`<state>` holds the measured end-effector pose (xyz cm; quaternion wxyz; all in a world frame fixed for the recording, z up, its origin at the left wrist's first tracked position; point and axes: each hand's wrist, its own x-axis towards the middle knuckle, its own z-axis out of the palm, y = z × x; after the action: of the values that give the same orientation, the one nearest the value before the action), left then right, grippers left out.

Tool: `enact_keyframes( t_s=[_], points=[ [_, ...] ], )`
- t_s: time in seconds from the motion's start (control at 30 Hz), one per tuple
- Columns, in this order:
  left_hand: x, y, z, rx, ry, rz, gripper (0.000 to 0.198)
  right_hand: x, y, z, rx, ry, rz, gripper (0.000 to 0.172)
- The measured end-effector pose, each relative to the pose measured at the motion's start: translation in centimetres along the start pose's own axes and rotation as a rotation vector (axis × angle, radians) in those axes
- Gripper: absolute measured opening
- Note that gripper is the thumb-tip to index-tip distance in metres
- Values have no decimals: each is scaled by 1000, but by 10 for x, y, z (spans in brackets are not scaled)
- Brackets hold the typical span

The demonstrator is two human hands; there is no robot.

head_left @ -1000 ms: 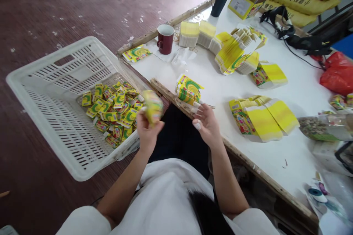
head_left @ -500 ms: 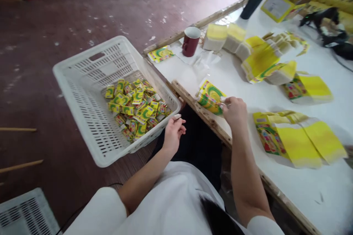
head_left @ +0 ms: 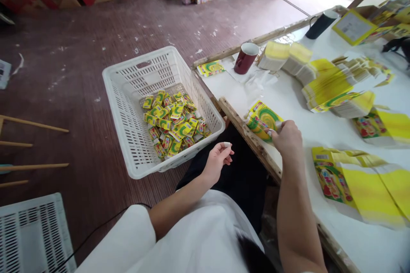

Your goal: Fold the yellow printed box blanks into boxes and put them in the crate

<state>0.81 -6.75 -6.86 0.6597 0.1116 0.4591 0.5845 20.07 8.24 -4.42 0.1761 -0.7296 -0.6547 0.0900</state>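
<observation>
My right hand (head_left: 286, 138) grips the near right edge of a flat yellow-and-green printed carton (head_left: 261, 117), which rests at the table's wooden edge. White wrapping covers one of its fingertips. My left hand (head_left: 218, 162) hovers above my lap, just off the near right corner of a white plastic basket (head_left: 120, 130). Its fingers are loosely curled with nothing visible in them, and one fingertip is wrapped in white. Inside the basket lies a pile of small yellow-and-green boxes (head_left: 177, 128).
Stacks of flat yellow cartons (head_left: 361, 183) lie on the white table (head_left: 346, 239). A maroon mug (head_left: 246, 59) and a dark cup (head_left: 321, 24) stand farther back. A wooden edge strip (head_left: 243, 130) borders the table. Another crate (head_left: 35, 230) sits on the floor at lower left.
The camera view has shifted, so the basket and table appear farther right. My right hand still holds the carton at the table edge. My left hand stays beside the basket.
</observation>
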Motion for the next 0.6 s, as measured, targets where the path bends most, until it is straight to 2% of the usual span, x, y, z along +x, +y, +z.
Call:
enact_keyframes(
  t_s=[0.13, 0.23, 0.33, 0.37, 0.47, 0.53, 0.6],
  points=[
    [-4, 0, -1, -2, -35, 1, 43, -11, -14, -13, 76, 10, 70, 39],
    [-6, -1, 1, -39, -127, -8, 57, -34, -24, -29, 135, 49, 89, 36],
    [-5, 0, 9, -149, -197, 51, 72, -72, -33, -37, 273, 42, -26, 30],
    [-4, 0, 12, -188, -187, 90, 75, -86, -35, -35, 330, -14, -85, 29],
    [-1, 4, 20, -245, -129, 173, 75, -126, -43, -21, 555, -291, -249, 23],
    [0, 8, 22, -242, -146, 164, 74, -146, -46, -8, 693, -391, -232, 20],
    [1, 11, 21, -240, -186, 144, 74, -160, -48, 2, 830, -424, -160, 22]
  ],
)
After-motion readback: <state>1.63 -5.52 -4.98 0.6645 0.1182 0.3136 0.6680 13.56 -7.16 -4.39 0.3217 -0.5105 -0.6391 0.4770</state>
